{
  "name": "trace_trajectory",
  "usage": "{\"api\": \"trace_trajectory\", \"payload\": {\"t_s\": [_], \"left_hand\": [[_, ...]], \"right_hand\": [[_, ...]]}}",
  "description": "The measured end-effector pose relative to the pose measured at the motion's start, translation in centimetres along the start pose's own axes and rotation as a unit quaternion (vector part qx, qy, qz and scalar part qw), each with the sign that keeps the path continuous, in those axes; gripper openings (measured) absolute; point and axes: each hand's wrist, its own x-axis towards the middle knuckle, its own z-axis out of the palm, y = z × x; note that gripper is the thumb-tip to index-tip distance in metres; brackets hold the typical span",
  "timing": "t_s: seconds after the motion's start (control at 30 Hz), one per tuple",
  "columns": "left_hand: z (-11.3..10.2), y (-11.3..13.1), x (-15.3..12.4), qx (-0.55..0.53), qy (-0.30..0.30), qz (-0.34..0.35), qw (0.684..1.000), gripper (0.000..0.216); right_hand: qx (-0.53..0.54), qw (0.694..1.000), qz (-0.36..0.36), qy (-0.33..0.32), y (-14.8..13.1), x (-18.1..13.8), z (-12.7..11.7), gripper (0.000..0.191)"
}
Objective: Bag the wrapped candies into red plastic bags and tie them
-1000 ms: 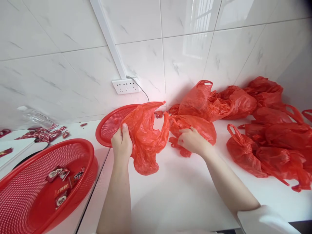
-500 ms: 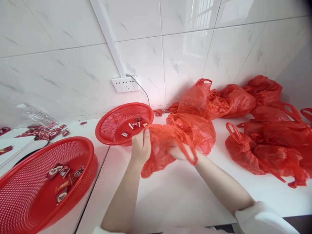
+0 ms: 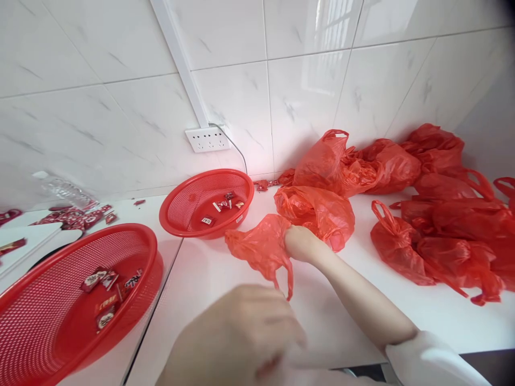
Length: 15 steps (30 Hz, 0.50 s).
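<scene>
My right hand (image 3: 302, 244) grips a thin red plastic bag (image 3: 259, 241) over the white counter. Its fingers are mostly hidden by the film, and one bag handle hangs toward me. Close to the camera, my left hand (image 3: 241, 332) is curled and blurred, away from the bag. A small dark red patch shows beneath its fingers; what it is I cannot make out. Just behind the right hand sits another red plastic bag (image 3: 322, 212), bulging and open. The smaller red basket (image 3: 177, 206), holding several small wrapped packets, stands to the left of the gripped bag.
A larger red basket (image 3: 140, 241) with several packets stands at the left. Red packets (image 3: 76, 219) and a clear plastic bottle (image 3: 68, 190) lie behind it. Filled red bags (image 3: 454, 225) crowd the right side. A power socket (image 3: 207, 139) is on the tiled wall.
My left hand has left the bag and come back toward me, low in view. The bag has sagged and turned, still at my right hand. The baskets have stayed put.
</scene>
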Motion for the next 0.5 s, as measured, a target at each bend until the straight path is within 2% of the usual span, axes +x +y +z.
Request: {"api": "trace_trajectory", "payload": {"t_s": [0.03, 0.07, 0.13, 0.23, 0.3, 0.37, 0.43, 0.5], "left_hand": [[0.7, 0.9, 0.1, 0.002, -0.017, 0.052, 0.998, 0.027], [1.4, 1.5, 0.4, 0.023, -0.010, 0.076, 0.997, 0.028], [2.5, 1.9, 1.1, 0.065, 0.015, 0.051, 0.996, 0.026], [3.4, 0.7, 2.5, 0.112, 0.069, -0.110, 0.985, 0.023], [4.2, -1.1, 3.4, 0.134, 0.067, -0.257, 0.955, 0.027], [5.1, -3.4, 3.8, 0.146, 0.046, -0.354, 0.923, 0.032], [6.1, -6.0, 3.6, 0.195, 0.040, -0.377, 0.905, 0.036], [6.6, -8.4, 2.7, 0.239, 0.045, -0.361, 0.900, 0.033]], "right_hand": [[-0.018, 1.000, 0.005, -0.003, -0.2, -0.1, -0.2, 0.015], [-0.035, 0.999, 0.010, -0.005, -0.4, -0.3, -0.4, 0.016], [-0.063, 0.998, 0.014, -0.003, -0.9, -0.6, -0.8, 0.020], [-0.089, 0.996, 0.001, -0.004, -1.6, -1.0, -1.4, 0.021], [-0.099, 0.994, -0.035, -0.005, -2.1, -1.3, -1.6, 0.020], [-0.106, 0.991, -0.077, 0.001, -2.4, -1.6, -1.6, 0.021], [-0.108, 0.991, -0.084, -0.001, -2.5, -1.6, -1.5, 0.025], [-0.107, 0.993, -0.055, -0.015, -2.2, -1.4, -1.3, 0.026]]}}
